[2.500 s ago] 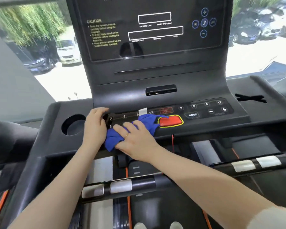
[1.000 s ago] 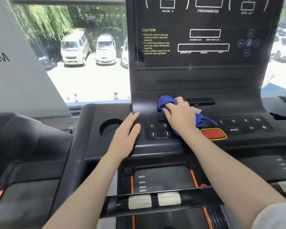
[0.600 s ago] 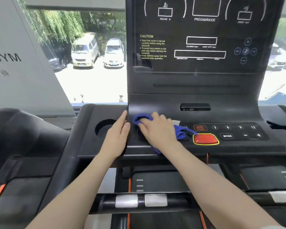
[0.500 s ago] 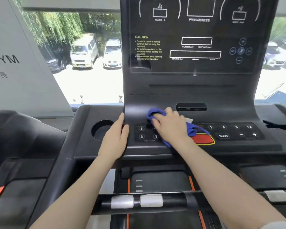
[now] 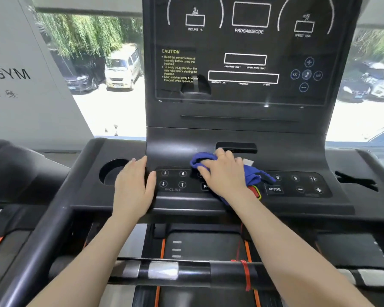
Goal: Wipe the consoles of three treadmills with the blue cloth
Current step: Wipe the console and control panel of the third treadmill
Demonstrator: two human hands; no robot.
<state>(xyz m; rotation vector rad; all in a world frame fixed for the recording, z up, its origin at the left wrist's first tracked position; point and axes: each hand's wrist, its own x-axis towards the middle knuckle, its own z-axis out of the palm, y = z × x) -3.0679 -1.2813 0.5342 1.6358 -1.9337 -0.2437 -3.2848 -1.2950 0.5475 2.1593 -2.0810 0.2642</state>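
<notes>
A black treadmill console (image 5: 237, 120) fills the middle of the view, with a dark display above and a button panel (image 5: 297, 185) below. My right hand (image 5: 225, 173) presses the blue cloth (image 5: 253, 177) onto the middle of the button panel, just below a small slot (image 5: 236, 148). The cloth covers most of the red stop button (image 5: 256, 191). My left hand (image 5: 132, 189) lies flat and open on the console's left part, beside the incline buttons (image 5: 173, 179).
A round cup holder (image 5: 111, 171) sits left of my left hand. A black handlebar with silver sensor pads (image 5: 163, 270) crosses below, with a red cord (image 5: 245, 275) tied around it. Another treadmill's frame (image 5: 13, 173) stands at the left. Windows with parked cars lie behind.
My right hand has swept the cloth left and then back right across the button panel, now uncovering the incline buttons. The view has shifted slightly. My left hand stays resting on the console.
</notes>
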